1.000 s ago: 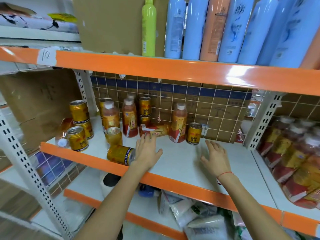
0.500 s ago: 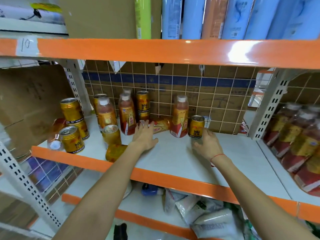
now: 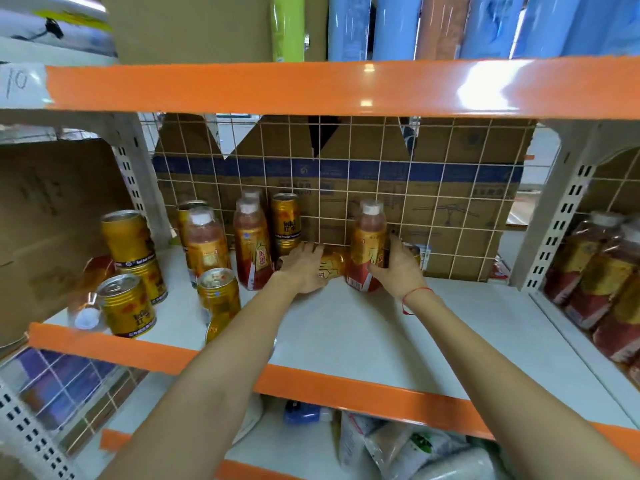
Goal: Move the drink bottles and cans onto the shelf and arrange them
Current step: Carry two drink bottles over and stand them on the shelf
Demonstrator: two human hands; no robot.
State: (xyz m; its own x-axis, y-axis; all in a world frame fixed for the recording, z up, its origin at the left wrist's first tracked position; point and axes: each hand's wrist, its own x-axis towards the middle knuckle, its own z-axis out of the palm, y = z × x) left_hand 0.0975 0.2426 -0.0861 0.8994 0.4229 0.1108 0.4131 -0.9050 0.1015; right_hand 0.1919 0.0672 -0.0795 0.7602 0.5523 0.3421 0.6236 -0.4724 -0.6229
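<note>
On the white shelf (image 3: pixel 398 337), my left hand (image 3: pixel 300 270) lies over a red-and-gold drink bottle (image 3: pixel 331 268) that is on its side near the back, fingers curled over it. My right hand (image 3: pixel 396 268) grips an upright bottle of the same kind (image 3: pixel 369 237), thumb across its front. A gold can (image 3: pixel 415 252) stands just behind that hand. To the left stand two more bottles (image 3: pixel 205 242) (image 3: pixel 251 244) and several gold cans (image 3: pixel 126 237) (image 3: pixel 217 292). Another can (image 3: pixel 214 330) lies tipped over, partly hidden by my left forearm.
A wire grid (image 3: pixel 433 202) backed by cardboard closes the shelf's rear. Wrapped packs of bottles (image 3: pixel 602 271) fill the bay to the right. A cardboard sheet (image 3: pixel 45 220) leans at the left. The orange upper shelf edge (image 3: pixel 311 86) hangs low overhead, and bags (image 3: pixel 398 445) lie below.
Both hands have reached further back. The left went from touching the lying bottle to covering it. The right moved from beside the gold can onto the upright bottle.
</note>
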